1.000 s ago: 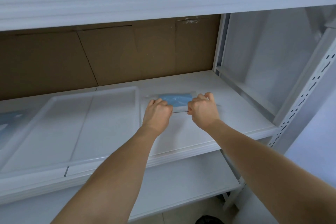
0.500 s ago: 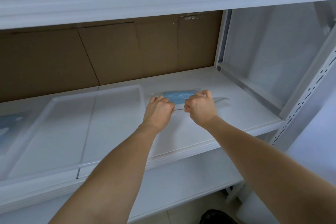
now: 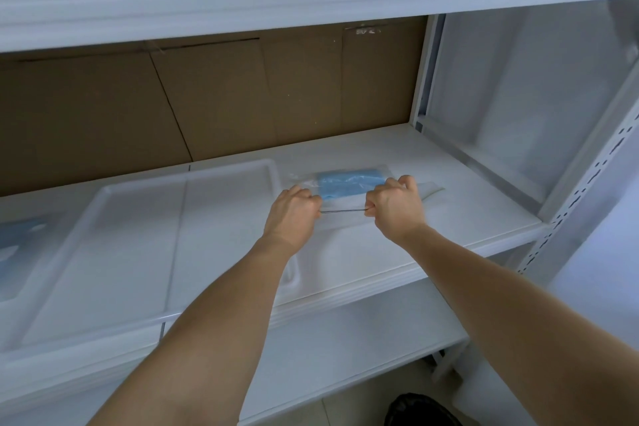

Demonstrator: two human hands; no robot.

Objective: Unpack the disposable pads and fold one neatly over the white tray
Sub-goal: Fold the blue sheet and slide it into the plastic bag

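A clear packet (image 3: 349, 183) of blue pads (image 3: 351, 180) lies on the white shelf (image 3: 449, 218), just right of the tray (image 3: 138, 235). The left hand (image 3: 290, 214) and right hand (image 3: 394, 211), fingers curled, pinch the packet's near edge, stretched taut between them. Brown cardboard (image 3: 207, 104) lines the back.

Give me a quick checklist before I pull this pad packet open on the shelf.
1. Left hand pinches the packet's near edge: ok.
2. Right hand pinches the same edge: ok.
3. Packet rests on the shelf, right of the tray: ok.
4. Blue pads inside the wrap: ok.
5. Packet already torn open: cannot tell.
6. Tray bare for the pad: ok.
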